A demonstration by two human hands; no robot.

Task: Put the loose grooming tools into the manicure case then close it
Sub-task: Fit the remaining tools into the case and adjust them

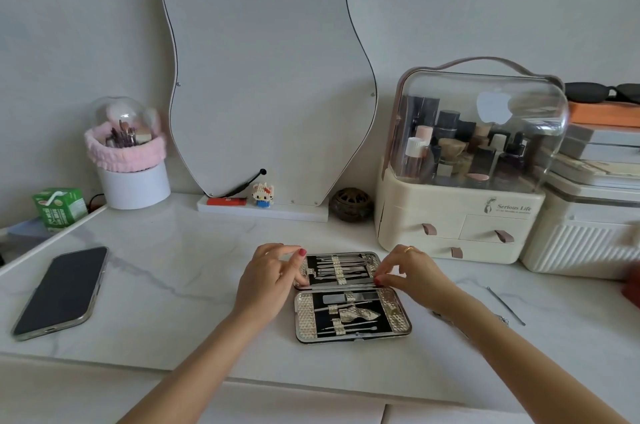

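The manicure case (401, 311) lies open flat on the marble table, with metal tools strapped into both black-lined halves. My left hand (268, 279) pinches the left edge of the far half (341, 269), thumb on top and fingers curled under near the hinge. My right hand (412, 276) pinches the right edge of that same half with its fingertips by the hinge. A thin metal tool (506, 306) lies loose on the table to the right of my right forearm. A small metal piece (441, 315) shows beside that forearm; I cannot tell what it is.
A phone (60, 292) lies face up at the left. Behind the case stand a wavy mirror (263, 77), a small brick figure (262, 194), a dark round pot (350, 204) and a cosmetics organiser (460, 215) with drawers. A brush holder (133, 177) stands at back left.
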